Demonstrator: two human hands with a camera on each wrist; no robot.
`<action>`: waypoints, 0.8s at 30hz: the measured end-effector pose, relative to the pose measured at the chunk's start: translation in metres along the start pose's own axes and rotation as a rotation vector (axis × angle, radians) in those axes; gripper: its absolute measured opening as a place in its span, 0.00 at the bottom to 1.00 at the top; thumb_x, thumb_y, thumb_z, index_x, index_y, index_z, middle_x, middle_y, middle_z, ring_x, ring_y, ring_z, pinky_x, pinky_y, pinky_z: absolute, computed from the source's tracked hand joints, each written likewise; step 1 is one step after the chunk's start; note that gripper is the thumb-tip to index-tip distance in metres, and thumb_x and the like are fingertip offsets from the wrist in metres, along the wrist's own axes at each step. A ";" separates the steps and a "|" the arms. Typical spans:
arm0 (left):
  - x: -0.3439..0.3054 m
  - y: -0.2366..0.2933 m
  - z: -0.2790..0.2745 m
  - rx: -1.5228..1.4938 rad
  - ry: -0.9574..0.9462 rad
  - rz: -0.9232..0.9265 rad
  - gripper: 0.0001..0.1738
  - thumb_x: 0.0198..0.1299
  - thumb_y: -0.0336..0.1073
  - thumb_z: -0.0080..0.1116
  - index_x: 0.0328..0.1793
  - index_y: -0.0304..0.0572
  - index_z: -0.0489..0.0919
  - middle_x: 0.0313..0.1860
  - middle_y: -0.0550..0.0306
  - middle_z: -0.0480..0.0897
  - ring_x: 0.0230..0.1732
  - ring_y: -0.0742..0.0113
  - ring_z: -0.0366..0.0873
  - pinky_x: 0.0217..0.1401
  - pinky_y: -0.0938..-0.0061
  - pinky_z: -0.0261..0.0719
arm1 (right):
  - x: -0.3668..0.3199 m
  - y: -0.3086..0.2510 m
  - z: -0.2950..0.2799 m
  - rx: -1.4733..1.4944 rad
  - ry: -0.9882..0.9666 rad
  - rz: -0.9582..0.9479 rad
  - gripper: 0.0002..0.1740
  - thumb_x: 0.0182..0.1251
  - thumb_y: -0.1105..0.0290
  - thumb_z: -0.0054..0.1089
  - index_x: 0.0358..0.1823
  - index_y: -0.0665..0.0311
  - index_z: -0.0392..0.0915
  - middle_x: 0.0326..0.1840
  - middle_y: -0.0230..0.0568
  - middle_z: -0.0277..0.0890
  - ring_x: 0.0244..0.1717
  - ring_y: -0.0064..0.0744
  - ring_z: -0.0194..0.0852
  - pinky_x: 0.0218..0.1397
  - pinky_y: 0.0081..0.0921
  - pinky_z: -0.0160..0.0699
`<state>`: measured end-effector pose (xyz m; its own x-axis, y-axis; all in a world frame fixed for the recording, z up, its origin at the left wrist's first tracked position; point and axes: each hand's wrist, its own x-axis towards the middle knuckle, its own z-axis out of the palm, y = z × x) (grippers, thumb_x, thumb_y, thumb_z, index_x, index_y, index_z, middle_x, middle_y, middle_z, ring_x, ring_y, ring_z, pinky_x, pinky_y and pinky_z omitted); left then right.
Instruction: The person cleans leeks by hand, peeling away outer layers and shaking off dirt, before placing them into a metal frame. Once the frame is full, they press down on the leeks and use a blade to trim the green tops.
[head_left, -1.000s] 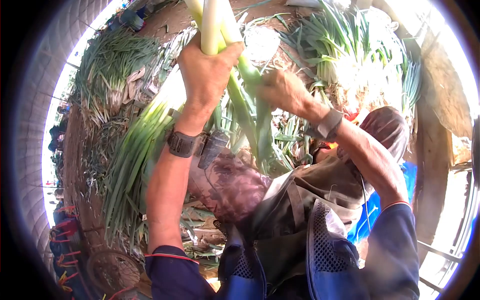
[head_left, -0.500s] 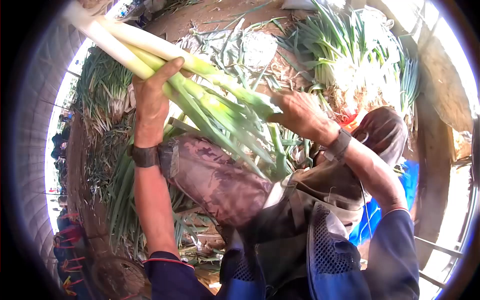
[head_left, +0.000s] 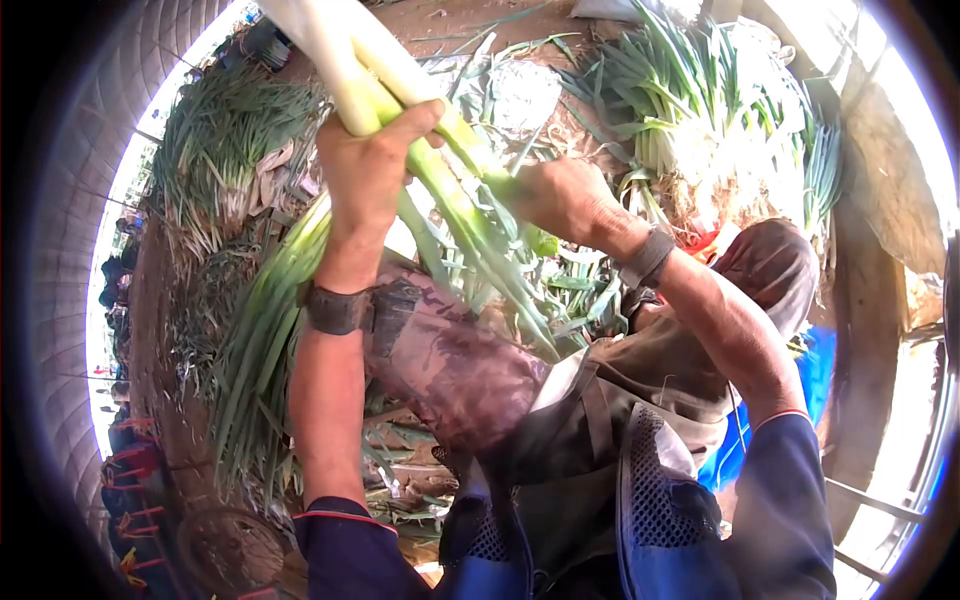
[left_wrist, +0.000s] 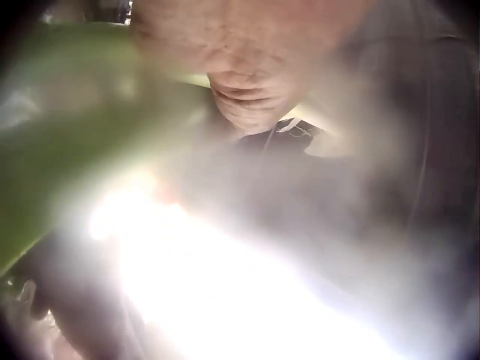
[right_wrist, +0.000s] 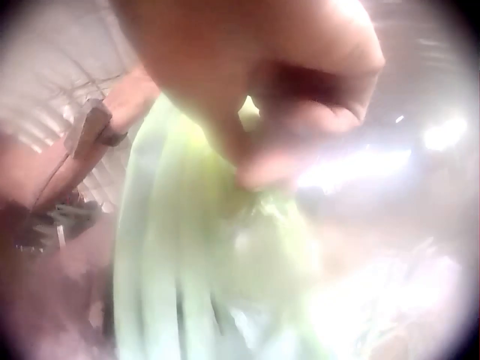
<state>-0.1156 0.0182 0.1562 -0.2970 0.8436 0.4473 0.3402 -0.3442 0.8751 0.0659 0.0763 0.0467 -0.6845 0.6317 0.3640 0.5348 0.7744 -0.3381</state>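
Note:
Several thick leeks [head_left: 452, 190] slant across the head view, white stems at the upper left and green leaves hanging over the camouflage trouser leg. My left hand [head_left: 368, 170] grips them round the stems, thumb across the top. Lower on the leaves, my right hand [head_left: 565, 200] has its fingers curled at the green part. In the right wrist view the thumb and a finger of the right hand [right_wrist: 262, 97] pinch at the pale green leaves [right_wrist: 172, 247]. Glare and blur cover much of the left wrist view, where a green leaf [left_wrist: 67, 135] passes beside fingers [left_wrist: 251, 90].
A long green leek pile [head_left: 262, 350] lies left of the leg. Another bunch [head_left: 235, 150] is at the upper left, and a large bunch with roots [head_left: 700, 120] at the upper right. Cut leaves litter the ground. A wooden post [head_left: 865, 300] stands right, near blue plastic [head_left: 815, 385].
Over the last half second the left hand and the stems have swung right and slightly up. The right hand has shifted a little left along the leaves.

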 end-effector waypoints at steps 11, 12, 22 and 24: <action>-0.012 -0.007 0.012 -0.028 -0.047 0.091 0.08 0.56 0.27 0.69 0.40 0.31 0.86 0.31 0.50 0.88 0.28 0.70 0.86 0.30 0.79 0.83 | -0.054 -0.004 -0.024 1.043 -0.288 0.249 0.14 0.72 0.63 0.60 0.43 0.69 0.83 0.28 0.33 0.80 0.25 0.17 0.77 0.29 0.18 0.77; -0.017 -0.006 0.016 -0.064 -0.043 0.068 0.07 0.57 0.27 0.68 0.40 0.31 0.86 0.31 0.50 0.88 0.28 0.70 0.86 0.30 0.79 0.83 | -0.054 -0.008 -0.025 1.045 -0.286 0.254 0.14 0.72 0.63 0.60 0.43 0.69 0.83 0.28 0.33 0.80 0.25 0.17 0.77 0.29 0.18 0.77; 0.018 -0.015 0.000 0.003 -0.084 0.006 0.11 0.54 0.31 0.71 0.42 0.37 0.85 0.32 0.53 0.88 0.31 0.71 0.87 0.34 0.78 0.87 | -0.074 -0.043 -0.029 0.302 -0.536 -0.300 0.11 0.62 0.61 0.67 0.35 0.62 0.83 0.26 0.41 0.81 0.30 0.39 0.84 0.33 0.37 0.83; 0.031 -0.008 -0.022 -0.124 -0.174 0.036 0.13 0.54 0.32 0.71 0.45 0.37 0.85 0.34 0.52 0.88 0.34 0.69 0.87 0.39 0.73 0.88 | -0.093 -0.005 -0.008 0.014 -0.698 -0.150 0.18 0.54 0.53 0.74 0.34 0.61 0.84 0.29 0.42 0.82 0.34 0.41 0.85 0.33 0.38 0.82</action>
<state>-0.1477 0.0379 0.1673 -0.1247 0.8846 0.4494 0.2326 -0.4143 0.8799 0.1308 0.0145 0.0213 -0.9099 0.3441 -0.2316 0.4072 0.8475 -0.3406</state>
